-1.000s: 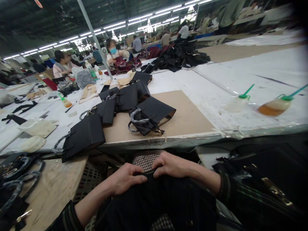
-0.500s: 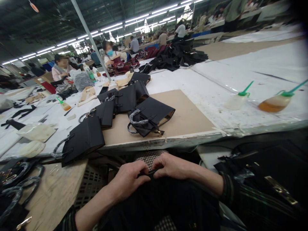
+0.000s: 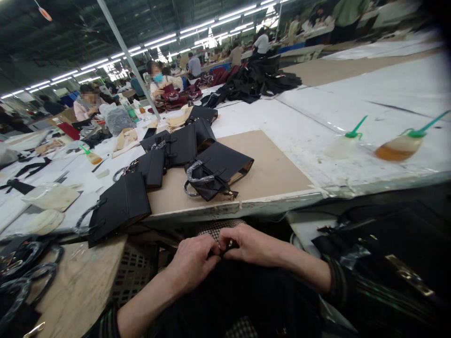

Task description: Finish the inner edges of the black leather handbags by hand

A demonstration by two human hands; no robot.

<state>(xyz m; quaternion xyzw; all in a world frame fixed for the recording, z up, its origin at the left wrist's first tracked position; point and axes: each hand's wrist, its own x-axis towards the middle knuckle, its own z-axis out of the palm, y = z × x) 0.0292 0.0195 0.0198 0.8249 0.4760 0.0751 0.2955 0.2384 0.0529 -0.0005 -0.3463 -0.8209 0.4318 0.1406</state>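
Left hand (image 3: pixel 195 260) and right hand (image 3: pixel 246 244), close together, both pinching the far edge of one black, soft-looking article (image 3: pixel 253 295), near, across the lap. Beyond: black boxy handbag (image 3: pixel 227 162), plastic-wrapped handles, on flat tan board (image 3: pixel 273 173).

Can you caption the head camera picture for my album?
Left hand and right hand on black material, with black bags on the table ahead.

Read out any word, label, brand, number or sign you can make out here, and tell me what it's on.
No text can be read.
Small gold marks low on the black material: too small and dark to read.
Gold fitting at right: no lettering can be made out.
Orange-and-white hanging piece, top left: too blurred to read.
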